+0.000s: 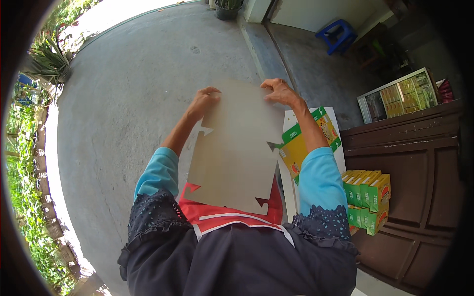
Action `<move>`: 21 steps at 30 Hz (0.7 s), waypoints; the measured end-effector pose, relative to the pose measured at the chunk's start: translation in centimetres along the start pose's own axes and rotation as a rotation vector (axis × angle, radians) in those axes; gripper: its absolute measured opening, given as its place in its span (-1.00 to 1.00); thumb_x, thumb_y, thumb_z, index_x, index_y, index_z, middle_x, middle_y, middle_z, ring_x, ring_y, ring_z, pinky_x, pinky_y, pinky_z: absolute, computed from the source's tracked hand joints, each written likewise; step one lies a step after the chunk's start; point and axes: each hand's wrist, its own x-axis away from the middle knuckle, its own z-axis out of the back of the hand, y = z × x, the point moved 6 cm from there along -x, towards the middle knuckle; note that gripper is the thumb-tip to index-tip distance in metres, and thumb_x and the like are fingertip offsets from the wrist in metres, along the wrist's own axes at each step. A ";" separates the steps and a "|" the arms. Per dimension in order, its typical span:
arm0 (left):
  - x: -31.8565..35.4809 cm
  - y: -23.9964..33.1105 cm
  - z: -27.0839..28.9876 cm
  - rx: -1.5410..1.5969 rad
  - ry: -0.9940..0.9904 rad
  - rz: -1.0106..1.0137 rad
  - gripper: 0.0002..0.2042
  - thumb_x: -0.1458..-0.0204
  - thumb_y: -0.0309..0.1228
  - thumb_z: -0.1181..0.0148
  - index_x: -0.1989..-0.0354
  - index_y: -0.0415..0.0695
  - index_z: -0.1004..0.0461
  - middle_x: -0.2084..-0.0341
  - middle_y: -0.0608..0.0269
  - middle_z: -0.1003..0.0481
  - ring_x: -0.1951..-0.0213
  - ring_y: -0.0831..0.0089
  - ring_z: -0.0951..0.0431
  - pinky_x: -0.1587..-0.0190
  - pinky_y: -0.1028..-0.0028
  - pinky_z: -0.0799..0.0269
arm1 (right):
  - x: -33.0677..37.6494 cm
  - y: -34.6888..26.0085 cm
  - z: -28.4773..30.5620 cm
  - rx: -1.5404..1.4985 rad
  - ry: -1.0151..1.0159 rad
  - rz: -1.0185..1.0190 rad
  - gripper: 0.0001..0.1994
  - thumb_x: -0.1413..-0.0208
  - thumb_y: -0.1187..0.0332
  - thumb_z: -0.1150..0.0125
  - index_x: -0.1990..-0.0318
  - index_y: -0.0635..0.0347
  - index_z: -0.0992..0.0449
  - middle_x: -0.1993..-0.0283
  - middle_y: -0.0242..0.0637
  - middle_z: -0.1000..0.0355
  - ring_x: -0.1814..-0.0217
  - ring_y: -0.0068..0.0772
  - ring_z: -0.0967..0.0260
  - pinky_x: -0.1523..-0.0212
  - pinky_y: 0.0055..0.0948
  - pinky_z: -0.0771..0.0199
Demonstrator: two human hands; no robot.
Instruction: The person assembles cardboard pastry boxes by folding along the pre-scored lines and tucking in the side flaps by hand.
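Note:
A flat grey-white cardboard box blank (pixel 237 153) with hook-shaped tabs along its edges is held up in front of me. My left hand (pixel 203 102) is closed on its far left corner, with the fingertips curled over the edge. At the far right corner my right hand (pixel 282 93) pinches it between thumb and fingers. The near end of the blank hangs over a red cloth with white trim (pixel 242 217) at my lap. Its other face is hidden from me.
To the right, flat green and yellow printed box blanks (pixel 296 148) lie on a white surface. Several folded green and yellow boxes (pixel 368 195) are stacked by a brown wooden panel (pixel 414 167). A glass-fronted case (pixel 397 96) and a blue stool (pixel 336 37) stand farther off.

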 end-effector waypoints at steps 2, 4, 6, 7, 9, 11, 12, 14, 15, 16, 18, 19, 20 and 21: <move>-0.3 0.2 -0.7 0.085 -0.022 0.035 -0.73 -0.01 -0.50 -0.12 0.10 -0.31 -0.50 0.37 0.11 -0.54 0.38 0.41 -0.53 0.34 0.44 -0.46 | 0.2 -0.2 0.0 0.043 0.032 0.023 -0.66 0.21 0.38 -0.27 0.21 0.32 -0.51 0.28 -0.13 -0.56 0.24 -0.31 -0.50 0.18 -0.34 -0.46; -0.1 0.1 -1.3 0.200 -0.051 0.070 -0.74 -0.04 -0.51 -0.08 0.09 -0.30 -0.50 0.36 0.10 -0.54 0.36 0.37 -0.54 0.31 0.41 -0.47 | 0.4 -0.3 -0.2 0.082 0.017 -0.036 -0.74 0.23 0.41 -0.24 0.31 0.32 -0.44 0.35 -0.13 -0.53 0.30 -0.26 -0.48 0.23 -0.30 -0.43; 0.0 0.1 -1.7 0.344 -0.097 0.094 -0.73 -0.08 -0.50 -0.02 0.06 -0.30 -0.48 0.33 0.08 -0.53 0.30 0.34 -0.55 0.25 0.37 -0.49 | 0.6 -0.6 -0.4 0.100 0.032 -0.021 -0.79 0.24 0.46 -0.19 0.38 0.31 -0.39 0.41 -0.10 -0.49 0.34 -0.18 -0.47 0.27 -0.26 -0.40; -0.1 -0.3 -1.7 0.430 -0.113 0.120 -0.72 -0.12 -0.45 -0.01 0.04 -0.30 -0.47 0.31 0.06 -0.53 0.26 0.31 -0.54 0.20 0.35 -0.48 | 0.7 -0.9 -0.7 0.098 0.055 0.023 -0.81 0.24 0.49 -0.15 0.39 0.29 -0.37 0.43 -0.08 -0.46 0.35 -0.13 -0.46 0.28 -0.23 -0.40; -0.5 -0.8 -1.8 0.604 -0.149 0.170 -0.67 -0.19 -0.35 0.03 -0.01 -0.30 -0.44 0.25 0.02 -0.53 0.18 0.25 -0.54 0.12 0.30 -0.48 | 1.0 -1.7 -1.3 0.171 0.114 0.135 -0.84 0.25 0.55 -0.08 0.41 0.27 -0.33 0.48 -0.03 -0.41 0.38 -0.03 -0.43 0.31 -0.17 -0.38; -0.9 -0.7 -1.5 0.799 -0.238 0.245 -0.58 -0.22 -0.22 0.06 -0.09 -0.31 -0.39 0.16 -0.06 -0.51 0.09 0.21 -0.51 0.03 0.28 -0.45 | 1.4 -2.5 -1.8 0.323 0.186 0.271 -0.85 0.26 0.59 -0.01 0.44 0.25 -0.29 0.53 0.01 -0.34 0.42 0.08 -0.39 0.35 -0.10 -0.35; -1.0 -0.8 -1.0 0.898 -0.277 0.284 -0.53 -0.24 -0.16 0.07 -0.12 -0.32 -0.37 0.11 -0.10 -0.50 0.04 0.19 -0.50 -0.01 0.27 -0.43 | 1.7 -3.1 -2.1 0.375 0.209 0.282 -0.84 0.27 0.61 -0.01 0.43 0.25 -0.30 0.53 -0.02 -0.35 0.41 0.06 -0.40 0.35 -0.10 -0.37; -1.6 0.1 -0.1 0.672 -0.308 0.283 -0.49 -0.22 -0.07 0.04 -0.10 -0.30 -0.41 0.10 -0.08 -0.52 0.04 0.17 -0.51 -0.04 0.25 -0.42 | 2.8 -4.6 -2.6 0.486 0.254 0.289 -0.81 0.30 0.65 -0.01 0.42 0.24 -0.31 0.53 -0.09 -0.38 0.40 0.03 -0.41 0.34 -0.10 -0.39; -2.3 1.2 -0.2 0.560 -0.334 0.280 -0.47 -0.21 -0.03 0.03 -0.09 -0.28 -0.43 0.10 -0.08 -0.53 0.04 0.16 -0.52 -0.05 0.24 -0.42 | 3.4 -5.1 -2.7 0.543 0.300 0.323 -0.82 0.27 0.63 -0.04 0.42 0.22 -0.32 0.53 -0.12 -0.38 0.42 -0.02 -0.41 0.36 -0.12 -0.38; -3.0 2.2 0.2 0.301 -0.366 0.243 -0.48 -0.20 -0.02 0.00 -0.06 -0.26 -0.47 0.11 -0.04 -0.54 0.04 0.17 -0.53 -0.04 0.25 -0.43 | 3.6 -5.9 -3.2 0.592 0.342 0.371 -0.84 0.24 0.61 -0.06 0.43 0.20 -0.32 0.54 -0.16 -0.37 0.44 -0.07 -0.40 0.38 -0.13 -0.37; -4.6 4.5 0.4 -0.215 -0.424 0.167 -0.49 -0.17 0.01 -0.05 0.00 -0.23 -0.54 0.14 0.03 -0.57 0.06 0.18 -0.55 -0.02 0.26 -0.45 | 4.0 -6.8 -4.0 0.674 0.398 0.421 -0.88 0.18 0.56 -0.10 0.43 0.18 -0.33 0.53 -0.20 -0.36 0.45 -0.12 -0.38 0.41 -0.17 -0.35; -5.1 6.4 -1.4 -0.380 -0.495 0.119 -0.58 -0.10 -0.06 -0.14 0.12 -0.19 -0.61 0.24 0.13 -0.60 0.12 0.22 -0.58 0.06 0.27 -0.50 | 4.5 -6.5 -4.2 0.714 0.411 0.408 -0.90 0.15 0.53 -0.11 0.44 0.18 -0.34 0.51 -0.20 -0.36 0.44 -0.13 -0.37 0.41 -0.19 -0.34; -5.3 7.1 -2.5 -0.573 -0.583 0.108 -0.60 -0.07 -0.11 -0.16 0.13 -0.20 -0.61 0.26 0.13 -0.60 0.15 0.25 -0.58 0.09 0.28 -0.51 | 4.7 -6.9 -4.5 0.743 0.429 0.414 -0.92 0.11 0.50 -0.12 0.44 0.18 -0.34 0.49 -0.21 -0.36 0.44 -0.14 -0.36 0.41 -0.21 -0.32; -5.8 7.8 -3.6 -0.768 -0.669 0.092 -0.63 -0.04 -0.15 -0.18 0.14 -0.21 -0.61 0.28 0.14 -0.60 0.18 0.27 -0.59 0.12 0.29 -0.53 | 4.8 -6.9 -4.8 0.780 0.433 0.398 -0.92 0.11 0.49 -0.13 0.44 0.17 -0.35 0.50 -0.23 -0.35 0.44 -0.17 -0.36 0.41 -0.23 -0.32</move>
